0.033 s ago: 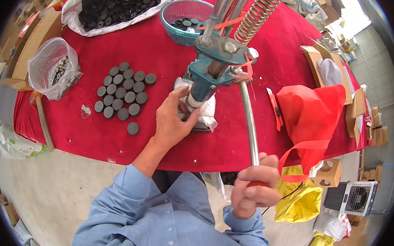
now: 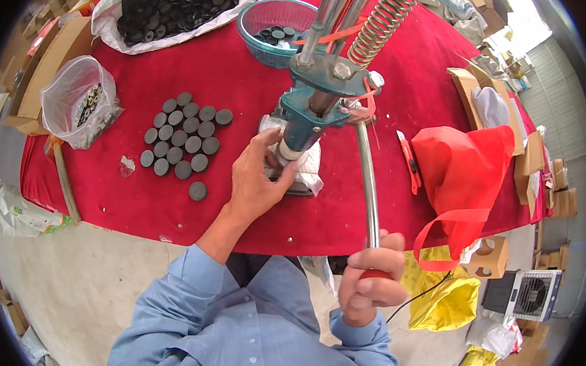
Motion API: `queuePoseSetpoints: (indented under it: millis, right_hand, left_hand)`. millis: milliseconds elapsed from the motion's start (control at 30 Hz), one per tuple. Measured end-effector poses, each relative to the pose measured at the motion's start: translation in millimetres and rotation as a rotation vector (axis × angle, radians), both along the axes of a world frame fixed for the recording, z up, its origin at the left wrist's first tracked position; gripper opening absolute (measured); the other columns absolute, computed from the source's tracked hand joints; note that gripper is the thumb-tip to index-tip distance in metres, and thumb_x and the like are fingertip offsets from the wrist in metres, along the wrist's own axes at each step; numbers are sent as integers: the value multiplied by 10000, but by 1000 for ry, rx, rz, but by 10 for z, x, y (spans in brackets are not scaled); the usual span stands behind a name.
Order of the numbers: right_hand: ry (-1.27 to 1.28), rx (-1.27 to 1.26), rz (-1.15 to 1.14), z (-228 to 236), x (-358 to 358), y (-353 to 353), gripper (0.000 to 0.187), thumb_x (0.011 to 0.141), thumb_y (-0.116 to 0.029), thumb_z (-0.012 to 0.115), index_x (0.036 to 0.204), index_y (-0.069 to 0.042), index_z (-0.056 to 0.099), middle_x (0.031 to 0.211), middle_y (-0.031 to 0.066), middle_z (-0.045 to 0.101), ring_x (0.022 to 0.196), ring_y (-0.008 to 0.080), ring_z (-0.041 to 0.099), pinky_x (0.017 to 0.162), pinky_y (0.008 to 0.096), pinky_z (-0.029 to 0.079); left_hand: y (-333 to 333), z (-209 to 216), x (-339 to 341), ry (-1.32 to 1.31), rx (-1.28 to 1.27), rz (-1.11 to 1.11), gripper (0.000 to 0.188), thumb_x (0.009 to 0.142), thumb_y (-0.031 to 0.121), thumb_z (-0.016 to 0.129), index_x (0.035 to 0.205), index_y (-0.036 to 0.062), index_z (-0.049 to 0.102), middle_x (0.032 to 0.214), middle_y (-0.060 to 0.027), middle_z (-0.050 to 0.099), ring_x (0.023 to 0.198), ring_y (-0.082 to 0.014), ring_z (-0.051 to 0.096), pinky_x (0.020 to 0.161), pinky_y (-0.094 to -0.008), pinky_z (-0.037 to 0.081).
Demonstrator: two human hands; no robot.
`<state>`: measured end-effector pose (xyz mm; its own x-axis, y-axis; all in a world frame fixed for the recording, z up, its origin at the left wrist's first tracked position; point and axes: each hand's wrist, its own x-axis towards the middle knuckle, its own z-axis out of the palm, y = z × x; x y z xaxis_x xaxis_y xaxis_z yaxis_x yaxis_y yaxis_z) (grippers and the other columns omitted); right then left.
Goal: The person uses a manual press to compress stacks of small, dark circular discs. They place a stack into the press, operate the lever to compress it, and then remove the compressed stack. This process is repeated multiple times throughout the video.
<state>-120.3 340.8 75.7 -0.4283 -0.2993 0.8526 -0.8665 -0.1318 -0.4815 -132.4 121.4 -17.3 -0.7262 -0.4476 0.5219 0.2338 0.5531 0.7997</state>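
Observation:
A green hand press (image 2: pixel 301 126) with a coil spring (image 2: pixel 381 29) stands on the red-covered table. My left hand (image 2: pixel 257 171) curls its thumb and fingers round the press's lower tip, closed about something there that the ram hides. White cloth or wrapping (image 2: pixel 310 172) lies around the press's base. My right hand (image 2: pixel 372 278) is wrapped round the red-ended handle of the steel press lever (image 2: pixel 368 187), which slants down toward me. Left of my left hand, several dark round discs (image 2: pixel 178 136) lie grouped on the cloth, with a single disc (image 2: pixel 197 190) nearer me.
A white sack of black parts (image 2: pixel 176 15) and a teal basin (image 2: pixel 261 47) sit at the back. At left are a clear plastic tub (image 2: pixel 76 103) and a hammer (image 2: pixel 65 176). A red utility knife (image 2: pixel 408 163) and red bag (image 2: pixel 464 173) lie right of the lever.
My right hand and the lever's end have shifted slightly to the left. My left hand and the discs stay where they were.

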Motion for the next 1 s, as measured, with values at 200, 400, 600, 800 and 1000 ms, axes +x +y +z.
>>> queuePoseSetpoints:
  millis: [200, 400, 600, 800, 1000]
  right_hand:
    - [-26, -92, 21, -167, 37, -43, 242, 886, -147, 645, 1092, -188, 526, 1004, 157, 653, 625, 188, 507, 598, 348, 424]
    - [10, -81, 13, 20, -58, -40, 164, 946, -204, 644, 1058, -127, 553, 920, 164, 671, 562, 152, 470, 583, 316, 411]
    - [-84, -145, -9, 666, -234, -220, 196, 960, -210, 651, 993, -28, 586, 868, 150, 662, 678, 181, 567, 634, 307, 469]
    - [-130, -74, -184, 1276, -586, -446, 176, 976, -157, 501, 1005, -8, 591, 828, 125, 633, 702, 106, 578, 514, 184, 327]
    - [-223, -52, -185, 1468, -793, -546, 234, 997, -213, 522, 1046, -22, 649, 792, 84, 633, 644, 65, 479, 536, 203, 285]
  left_hand:
    - [18, 32, -13, 19, 18, -5, 665, 755, 7, 783, 1367, 16, 523, 1215, -108, 720, 704, -125, 575, 637, -275, 486]
    - [23, 66, -24, -60, 63, -4, 679, 749, 14, 789, 1373, 15, 522, 1178, -100, 716, 709, -122, 553, 655, -275, 487]
    - [-17, 105, 207, -87, 211, -10, 620, 797, -4, 768, 1381, -12, 562, 1102, -53, 687, 788, -95, 580, 710, -253, 498]
    - [-91, 242, 751, 22, 814, -232, 526, 895, -58, 599, 1421, -65, 580, 1200, -90, 629, 960, -134, 641, 869, -289, 540]
    - [-76, 406, 989, 92, 696, -367, 467, 894, -88, 604, 1361, -79, 601, 1295, -131, 577, 1017, -190, 691, 894, -329, 574]
